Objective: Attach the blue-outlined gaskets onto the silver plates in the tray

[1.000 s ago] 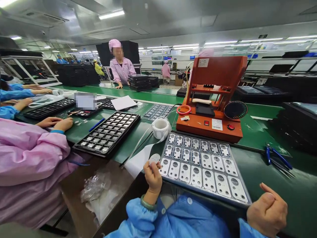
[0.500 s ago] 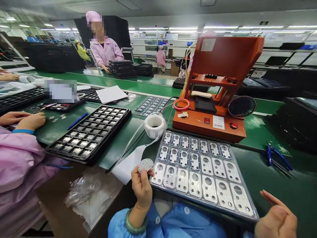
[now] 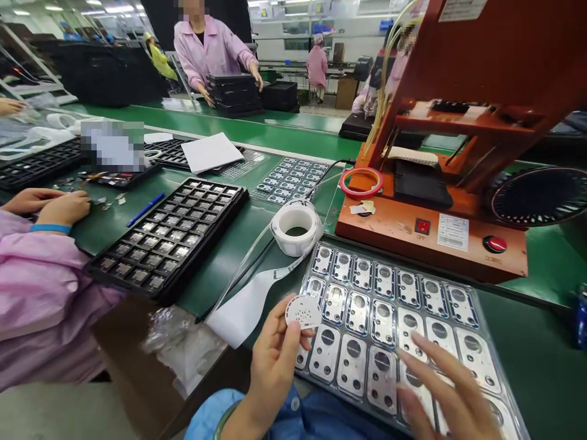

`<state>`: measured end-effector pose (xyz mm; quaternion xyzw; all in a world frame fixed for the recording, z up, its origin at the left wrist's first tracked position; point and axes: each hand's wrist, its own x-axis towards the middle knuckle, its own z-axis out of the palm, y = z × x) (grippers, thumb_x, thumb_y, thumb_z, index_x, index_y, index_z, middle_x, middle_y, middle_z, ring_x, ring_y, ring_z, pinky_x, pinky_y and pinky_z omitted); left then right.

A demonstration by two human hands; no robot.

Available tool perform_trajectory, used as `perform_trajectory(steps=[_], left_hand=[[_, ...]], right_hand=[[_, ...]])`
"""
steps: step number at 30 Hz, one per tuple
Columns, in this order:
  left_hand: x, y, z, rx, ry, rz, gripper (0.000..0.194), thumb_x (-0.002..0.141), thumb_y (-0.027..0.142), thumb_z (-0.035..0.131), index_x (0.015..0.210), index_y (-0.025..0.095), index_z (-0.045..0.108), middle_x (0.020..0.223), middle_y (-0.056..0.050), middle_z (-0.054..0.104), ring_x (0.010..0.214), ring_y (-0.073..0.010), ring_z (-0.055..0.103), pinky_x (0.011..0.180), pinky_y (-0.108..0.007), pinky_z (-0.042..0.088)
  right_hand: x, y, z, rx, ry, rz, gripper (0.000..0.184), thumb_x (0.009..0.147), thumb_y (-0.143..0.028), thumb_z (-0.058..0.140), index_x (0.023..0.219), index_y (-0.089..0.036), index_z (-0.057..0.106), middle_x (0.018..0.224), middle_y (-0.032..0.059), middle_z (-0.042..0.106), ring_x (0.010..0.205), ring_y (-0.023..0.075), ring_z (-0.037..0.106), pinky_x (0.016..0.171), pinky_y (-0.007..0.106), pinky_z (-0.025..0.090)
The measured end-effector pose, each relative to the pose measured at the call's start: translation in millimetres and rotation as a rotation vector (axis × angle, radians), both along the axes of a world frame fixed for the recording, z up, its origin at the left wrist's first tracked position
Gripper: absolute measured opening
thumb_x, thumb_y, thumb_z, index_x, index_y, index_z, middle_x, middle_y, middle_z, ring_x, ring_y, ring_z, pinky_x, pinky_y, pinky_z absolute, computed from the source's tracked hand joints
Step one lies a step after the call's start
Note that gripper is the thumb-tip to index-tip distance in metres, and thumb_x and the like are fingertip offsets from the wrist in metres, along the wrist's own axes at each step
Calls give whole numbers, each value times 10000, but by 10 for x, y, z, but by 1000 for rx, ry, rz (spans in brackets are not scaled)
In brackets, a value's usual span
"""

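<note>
Between thumb and fingers, my left hand (image 3: 277, 351) holds a round, flat white disc (image 3: 303, 312) with small holes in it. It is raised over the left edge of a clear plastic tray (image 3: 487, 305). Rows of silvery rectangular plates (image 3: 383, 322), each with a large round window and small holes, fill that tray. My right hand (image 3: 447, 385), fingers apart and slightly blurred, hovers over the tray's right part and hides some plates. Whether its fingertips touch the plates I cannot tell. Behind the tray stands a roll of white labels (image 3: 294, 227), its backing strip (image 3: 243, 311) trailing leftward.
An orange press machine (image 3: 431, 238) stands behind the tray, with a red tape ring (image 3: 361, 183) on it. To the left lie a black tray of small metal parts (image 3: 172, 235) and a blue pen (image 3: 145, 209). A co-worker's hands (image 3: 64, 208) work at far left; another person (image 3: 215, 49) handles stacked black trays.
My right hand has come from beside the tray to over its plates, fingers spread. My left hand still holds the disc, now slightly further right. The view has tilted down and closer.
</note>
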<state>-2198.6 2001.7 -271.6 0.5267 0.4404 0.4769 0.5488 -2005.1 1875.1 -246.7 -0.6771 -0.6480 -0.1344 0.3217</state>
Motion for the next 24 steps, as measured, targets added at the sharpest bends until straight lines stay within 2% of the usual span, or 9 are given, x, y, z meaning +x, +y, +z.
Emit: perform_trajectory(steps=[2,5,7,9,12,19,24], left_hand=[[16,-5,-16,-25,-16,-38,474,845,464,616,1185,137,573,609,-19,663,517,-134,628,555,-216,571],[16,-31,-43,-60,-49,-84,440,861,409,614,1224,163,588,669,-33,683,536,-133,635,560,-217,574],[5,-47,-47,-67,-74,-94,398,875,371,605,1235,200,599,718,-30,689,548,-121,636,565,-206,573],[-18,-54,-41,-66,-80,-113,375,881,349,600,1233,221,609,729,-25,683,551,-118,635,561,-203,573],[-88,-47,-36,-61,-58,-148,382,884,357,588,1233,205,611,741,-39,688,554,-139,641,553,-231,581],[-278,-28,-63,12,-40,-157,299,943,315,483,1205,231,601,793,-37,704,592,-138,656,600,-239,586],[-307,-29,-85,17,13,-153,202,948,280,477,1104,217,589,763,-26,697,582,-132,654,565,-230,572]], right_hand=[[-221,215,40,-71,122,123,330,965,-296,471,1280,-198,484,1314,109,512,1178,231,521,987,381,438],[-408,443,37,-132,227,189,494,949,-303,504,1406,-178,365,1343,113,507,1245,226,488,1025,354,435],[-479,549,25,-164,359,186,474,943,-294,516,1388,-194,384,1247,96,564,1143,188,563,968,302,483],[-542,629,10,-198,536,177,379,947,-265,508,1320,-232,450,1082,51,618,955,139,629,844,237,534],[-629,706,-21,-242,709,203,288,941,-234,508,1228,-252,530,909,4,645,790,108,645,716,183,545],[-752,783,-60,-198,761,279,266,904,-179,549,1157,-257,582,868,-28,663,752,86,641,707,152,527],[-836,826,-66,-185,709,312,225,906,-149,543,1111,-225,595,900,11,665,807,110,651,722,179,534]])
